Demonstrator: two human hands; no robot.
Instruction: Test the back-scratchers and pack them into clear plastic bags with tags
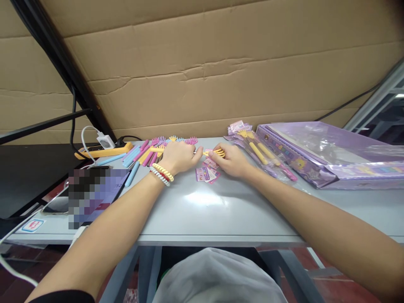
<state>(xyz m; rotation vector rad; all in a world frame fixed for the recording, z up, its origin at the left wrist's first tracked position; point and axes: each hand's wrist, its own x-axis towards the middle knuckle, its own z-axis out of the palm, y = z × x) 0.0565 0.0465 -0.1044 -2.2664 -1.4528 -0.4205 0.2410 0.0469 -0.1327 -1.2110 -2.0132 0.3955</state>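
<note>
Both hands meet at the far middle of a grey table (205,210). My right hand (232,160) is closed around the yellow head of a small hand-shaped toy stick (216,152). My left hand (179,156), with coil bands on the wrist, pinches the other end of that same stick. Just in front of the hands lie several small pink printed cards (206,174). Left of my left hand lies a pile of pink, blue and yellow toy sticks (148,153).
A purple box (318,155) in clear wrap lies at the right, with bagged sticks (261,155) beside it. A phone (94,189), a yellow power strip (105,150) and a white charger (105,141) sit at the left. Cardboard walls the back.
</note>
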